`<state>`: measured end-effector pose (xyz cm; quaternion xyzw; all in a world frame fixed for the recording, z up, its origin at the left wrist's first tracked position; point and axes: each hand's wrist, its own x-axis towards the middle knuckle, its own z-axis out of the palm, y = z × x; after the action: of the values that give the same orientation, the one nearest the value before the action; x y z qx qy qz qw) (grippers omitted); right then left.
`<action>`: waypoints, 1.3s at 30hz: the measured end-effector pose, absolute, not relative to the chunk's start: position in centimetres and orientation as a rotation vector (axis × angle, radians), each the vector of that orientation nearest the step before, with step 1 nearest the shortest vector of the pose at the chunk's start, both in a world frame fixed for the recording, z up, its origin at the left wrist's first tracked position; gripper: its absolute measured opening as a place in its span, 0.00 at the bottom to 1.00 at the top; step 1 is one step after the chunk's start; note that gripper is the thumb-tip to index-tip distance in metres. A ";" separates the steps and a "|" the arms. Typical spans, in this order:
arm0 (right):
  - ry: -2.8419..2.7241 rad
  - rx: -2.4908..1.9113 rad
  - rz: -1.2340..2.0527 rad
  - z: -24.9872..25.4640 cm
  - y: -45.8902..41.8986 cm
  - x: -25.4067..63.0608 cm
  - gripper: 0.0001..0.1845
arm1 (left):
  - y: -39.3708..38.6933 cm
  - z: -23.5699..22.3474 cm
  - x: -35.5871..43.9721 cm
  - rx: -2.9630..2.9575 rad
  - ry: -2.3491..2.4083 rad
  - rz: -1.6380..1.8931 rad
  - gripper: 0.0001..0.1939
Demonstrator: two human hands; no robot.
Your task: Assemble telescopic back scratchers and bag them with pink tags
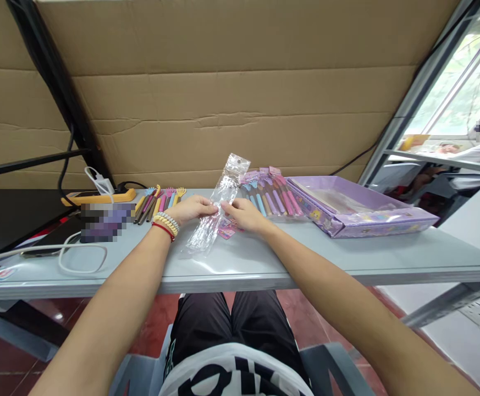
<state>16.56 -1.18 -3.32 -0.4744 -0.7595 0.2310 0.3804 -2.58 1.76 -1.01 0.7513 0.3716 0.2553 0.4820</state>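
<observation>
A long clear plastic sleeve (215, 212) lies slanted on the grey table (347, 256), its top end raised. My left hand (192, 209), with beaded bracelets on the wrist, pinches the sleeve's left edge. My right hand (243, 213) pinches its right edge, fingertips close to the left hand's. A small pink card (226, 231) lies under the right hand. Loose colourful fork-topped pens (157, 202) lie left of my hands. Packaged pens (270, 192) lie fanned out to the right.
A purple shallow box (359, 212) stands at the right. An orange power strip (99, 196) with a white charger and a white cable (78, 256) are at the left. A cardboard wall rises behind the table. Another person sits at far right beyond a metal frame.
</observation>
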 end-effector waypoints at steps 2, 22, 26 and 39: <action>-1.870 -1.157 0.735 -3.3 -0.9 16.6 0.26 | 1.5 -1.0 -2.4 1.851 0.852 0.490 0.19; -1.784 -1.055 1.042 -3.6 -0.4 16.7 0.21 | 1.0 -0.5 -2.1 1.835 0.958 0.539 0.19; -1.738 -1.083 1.052 -3.6 -0.5 16.7 0.17 | 1.0 -0.5 -2.1 1.838 0.987 0.542 0.19; -1.912 -1.377 0.504 -3.3 -1.0 16.7 0.12 | 1.9 -0.8 -2.7 1.795 1.151 0.777 0.07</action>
<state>16.73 -1.02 -3.27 -0.5337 -0.7409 0.1954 0.3579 -2.66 1.87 -0.81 0.7169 0.4598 0.3103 0.4225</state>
